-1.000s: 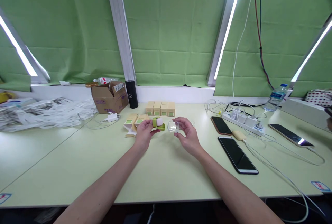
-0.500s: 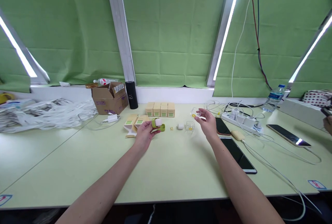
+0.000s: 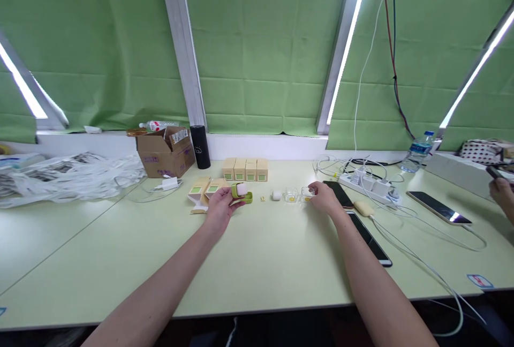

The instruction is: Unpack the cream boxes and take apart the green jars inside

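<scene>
My left hand (image 3: pixel 220 209) is closed around an open green earphone case cover (image 3: pixel 248 197) with a white earphone case (image 3: pixel 241 189) seated in its upper part. Over on the right, my right hand (image 3: pixel 324 197) pinches a clear plastic case cover (image 3: pixel 308 191) with a yellow spot, low at the tabletop. Just left of it stands a similar clear cover (image 3: pixel 291 195). A white earphone case (image 3: pixel 277 195) and a tiny yellow clip-like piece (image 3: pixel 262 198) lie between my hands.
Several small cardboard boxes (image 3: pixel 251 170) stand in a row behind, with opened ones (image 3: pixel 198 189) by my left hand. Phones (image 3: pixel 369 240), a power strip (image 3: pixel 369 186) and cables lie right. A carton (image 3: pixel 164 157) and black cylinder (image 3: pixel 199 146) stand back left. Another person's hand (image 3: pixel 501 194) shows far right.
My right hand has lowered the clear cover from above the table down to the tabletop, beside the other clear one. My left hand still holds the green cover. The view has shifted slightly.
</scene>
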Action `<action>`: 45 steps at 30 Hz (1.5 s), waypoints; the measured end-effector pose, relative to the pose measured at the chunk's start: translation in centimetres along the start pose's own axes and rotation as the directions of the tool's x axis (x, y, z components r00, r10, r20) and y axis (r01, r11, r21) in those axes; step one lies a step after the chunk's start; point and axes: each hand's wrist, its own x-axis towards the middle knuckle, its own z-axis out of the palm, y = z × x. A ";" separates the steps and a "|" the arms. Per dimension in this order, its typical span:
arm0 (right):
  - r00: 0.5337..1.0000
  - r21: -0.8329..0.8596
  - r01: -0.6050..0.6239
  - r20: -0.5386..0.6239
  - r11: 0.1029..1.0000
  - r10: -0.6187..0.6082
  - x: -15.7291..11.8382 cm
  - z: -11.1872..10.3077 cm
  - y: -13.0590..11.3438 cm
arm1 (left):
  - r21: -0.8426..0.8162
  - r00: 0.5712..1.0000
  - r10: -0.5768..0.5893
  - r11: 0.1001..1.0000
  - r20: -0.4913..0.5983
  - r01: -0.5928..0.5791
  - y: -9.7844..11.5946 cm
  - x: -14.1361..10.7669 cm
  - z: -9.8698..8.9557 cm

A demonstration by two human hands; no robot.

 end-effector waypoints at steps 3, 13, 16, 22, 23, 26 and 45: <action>0.999 0.004 0.020 0.037 1.000 -0.020 0.2 0.6 0.1 | -0.003 1.000 0.002 1.000 0.000 -0.002 -0.1 0.1 0.0; 0.996 0.022 0.044 0.077 0.999 -0.046 0.0 1.2 -0.1 | 0.008 0.999 0.025 1.000 0.044 -0.025 -0.3 0.1 -0.2; 0.997 0.027 0.043 0.067 0.999 -0.045 -0.1 1.1 -0.2 | -0.002 0.999 0.024 1.000 0.035 -0.024 -0.2 0.0 -0.1; 0.972 0.022 0.172 -0.164 0.985 -0.166 -0.9 0.5 -2.7 | -0.014 1.000 -0.001 1.000 0.017 0.001 -0.1 -0.1 0.2; 0.938 0.025 0.267 -0.236 0.963 -0.254 -1.3 0.6 -3.6 | -0.016 1.000 -0.006 1.000 0.024 0.006 -0.1 -0.2 0.2; 0.824 0.017 0.500 -0.317 0.866 -0.470 -3.1 1.3 -6.9 | -0.019 0.998 -0.026 0.999 0.063 0.027 -0.1 -0.4 0.2; 0.885 0.595 0.386 -0.024 0.705 -0.465 -9.2 7.0 -16.2 | 0.021 0.980 -0.088 0.996 0.181 0.086 0.1 -1.5 0.7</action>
